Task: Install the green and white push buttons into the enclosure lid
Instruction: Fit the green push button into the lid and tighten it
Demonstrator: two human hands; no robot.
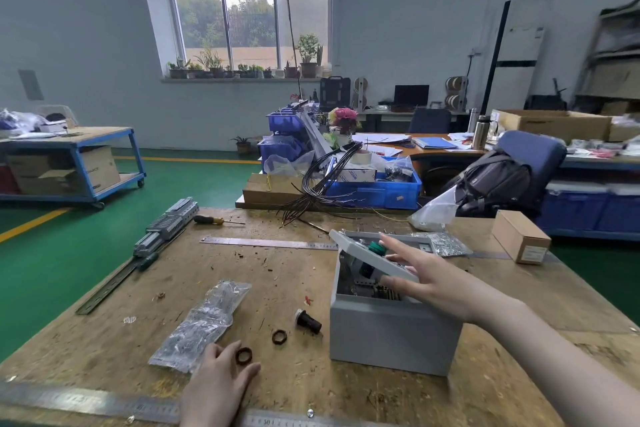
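- Enclosure lid stands tilted open on the grey enclosure at the right of the table; the green push button already sits in it, so the step in hand looks like securing that one.
- Left hand rests low on the table, its grip loosely open with 1 black lock nut at the fingertips, touched but not clearly lifted.
- A clear plastic bag of parts lies just beside that hand.
- A 2nd nut and the white push button lie loose between hand and enclosure, still uninstalled.
- Right hand lies open and flat on the lid's edge, propping it, gripping nothing.
- Next move, I judge: carry the nut under the lid and thread it onto the green button's shank.
- The wiring inside the enclosure may crowd that reach.
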